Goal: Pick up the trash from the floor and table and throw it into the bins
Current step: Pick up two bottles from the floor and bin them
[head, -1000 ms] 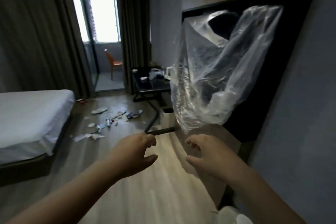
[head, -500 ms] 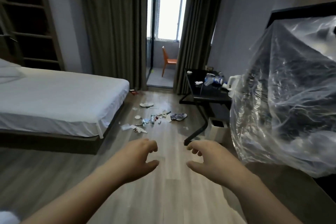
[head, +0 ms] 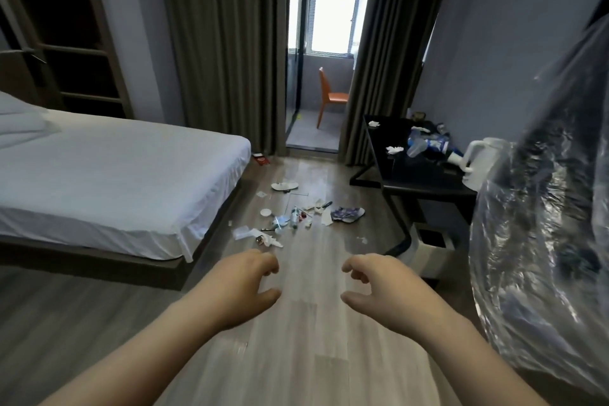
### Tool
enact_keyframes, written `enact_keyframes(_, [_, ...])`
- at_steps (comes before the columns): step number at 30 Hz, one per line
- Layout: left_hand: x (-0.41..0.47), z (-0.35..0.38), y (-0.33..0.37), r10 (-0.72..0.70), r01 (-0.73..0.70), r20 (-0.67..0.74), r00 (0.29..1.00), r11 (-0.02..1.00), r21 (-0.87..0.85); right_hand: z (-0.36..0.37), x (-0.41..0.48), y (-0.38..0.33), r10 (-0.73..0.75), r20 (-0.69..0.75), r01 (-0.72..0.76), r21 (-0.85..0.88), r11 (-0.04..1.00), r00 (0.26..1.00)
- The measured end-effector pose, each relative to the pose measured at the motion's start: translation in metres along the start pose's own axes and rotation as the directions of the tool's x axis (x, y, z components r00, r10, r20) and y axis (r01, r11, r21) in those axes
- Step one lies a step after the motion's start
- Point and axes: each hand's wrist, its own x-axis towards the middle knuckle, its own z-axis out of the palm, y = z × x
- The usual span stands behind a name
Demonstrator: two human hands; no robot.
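Head view, the only one. Trash on the floor (head: 296, 219) lies in a loose scatter between the bed (head: 115, 175) and the table (head: 425, 189): scraps of paper, small tubes or bottles, a round lid, a crumpled patterned wrapper, with a pale slipper (head: 285, 186) just beyond and a red packet (head: 262, 160) off by the curtain foot. It looks dropped rather than set down, nothing stacked. More trash on the table (head: 425, 143): crumpled tissues, a blue-and-white bottle lying over, a clear cup; a white jug (head: 474, 161) stands at the near corner. One bin (head: 428, 257), pale and square with a dark opening, sits on the floor beside the table leg, near both lots of trash, which probably makes for short carries. No second bin seen. A large clear plastic sheet (head: 543, 257) hangs over something dark at the right edge; what it covers I cannot tell. Left hand (head: 244, 287) and right hand (head: 379, 290) are both held out forward, low over bare floor (head: 313, 323), palms turned inward toward each other, a gap between them. Fingers of each loosely curled, thumbs out below; neither hand holds or touches anything. Forearms run in from the bottom corners, about level with each other. Both hands are well short of the floor scatter. Judgement: nothing picked up yet, task at its start; the floor pile is the nearer target, and the small flat scraps may need pinching one by one.
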Motion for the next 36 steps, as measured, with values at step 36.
enact_keyframes(36, [0.624,0.025,-0.25,-0.017,0.027,0.166,0.986,0.998,-0.061,0.003,0.62,0.202,0.199,0.199,-0.226,0.121,0.967,0.96])
